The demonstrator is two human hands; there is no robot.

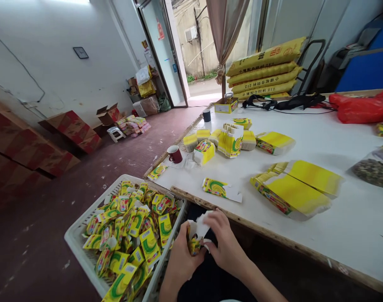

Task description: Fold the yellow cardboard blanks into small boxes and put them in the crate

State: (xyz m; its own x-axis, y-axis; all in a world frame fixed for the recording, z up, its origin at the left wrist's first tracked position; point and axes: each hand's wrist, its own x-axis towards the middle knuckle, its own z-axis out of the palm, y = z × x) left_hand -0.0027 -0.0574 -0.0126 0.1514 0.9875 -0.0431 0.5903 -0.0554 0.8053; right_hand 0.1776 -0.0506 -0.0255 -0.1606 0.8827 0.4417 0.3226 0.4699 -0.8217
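Note:
Over my lap, just off the table's front edge, my left hand (182,253) is wrapped round a small yellow printed carton (194,245). White inner flaps stand up at the carton's top. My right hand (224,241) pinches those flaps from the right, its fingers partly blurred. What lies inside the carton is hidden by my fingers. To the left of my hands, a white plastic crate (79,256) is heaped with yellow-green cartons (150,247). One flattened carton (221,188) lies on the table just beyond my hands.
The white table (336,147) has a worn wooden edge. It bears stacks of flat cartons (295,184), a maroon mug (175,154), a dark cup (207,115), a red plastic bag (361,107) and a clear bag (376,167). Yellow sacks (263,73) are piled behind; cardboard boxes (21,142) stand left.

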